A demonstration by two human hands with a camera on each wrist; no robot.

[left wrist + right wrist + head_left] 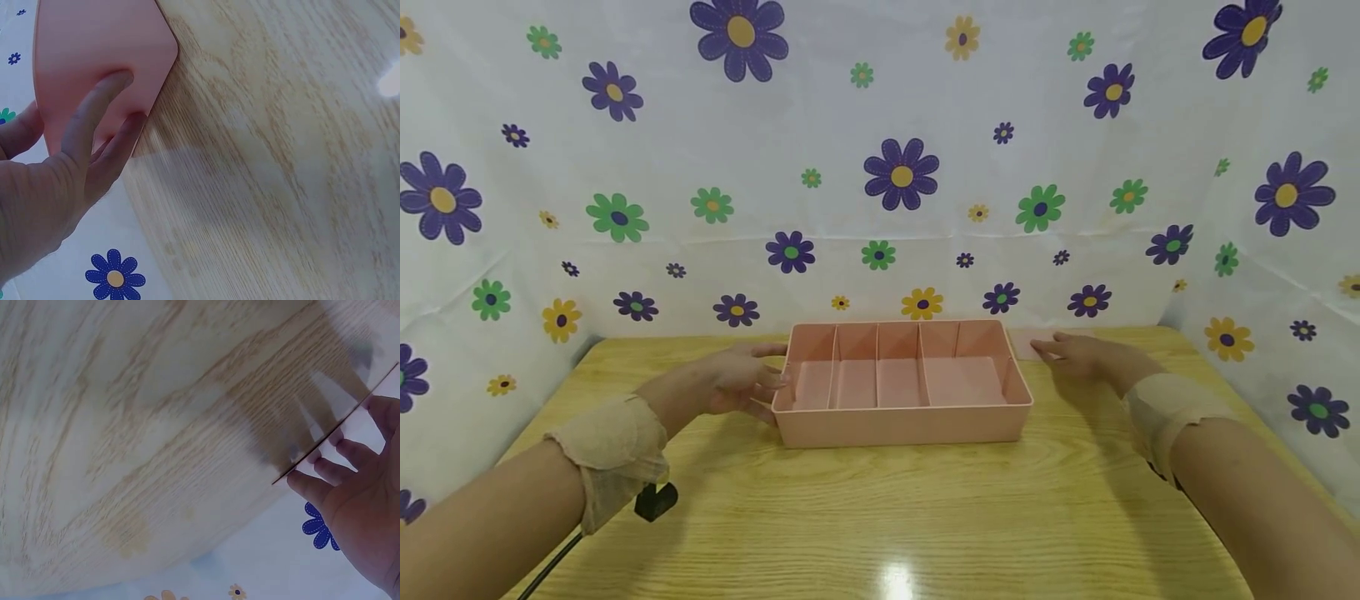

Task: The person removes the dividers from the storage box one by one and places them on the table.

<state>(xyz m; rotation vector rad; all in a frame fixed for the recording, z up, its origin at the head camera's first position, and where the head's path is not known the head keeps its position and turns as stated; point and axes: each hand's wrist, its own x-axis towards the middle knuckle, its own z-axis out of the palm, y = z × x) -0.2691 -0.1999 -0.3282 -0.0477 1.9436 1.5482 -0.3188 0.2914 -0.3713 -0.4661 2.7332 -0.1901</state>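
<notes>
A pink tray [902, 425] with several compartments, all bare, sits in the middle of the wooden table [880, 517]. My left hand [760, 379] lies against the tray's left wall, its fingers straight. In the left wrist view those fingers [81, 125] press flat on the pink wall [94, 44], with the thumb apart at the left. My right hand [1052, 343] is at the tray's far right corner, holding a thin pink panel [1021, 342] by its edge. The right wrist view shows the panel [331, 428] edge-on, with the fingertips [319, 467] along it.
White cloth printed with flowers [880, 167] walls in the table at the back and both sides. Both wrists wear beige bands; a black camera part with a cable [655, 502] hangs under the left one. Bare wood lies in front of the tray.
</notes>
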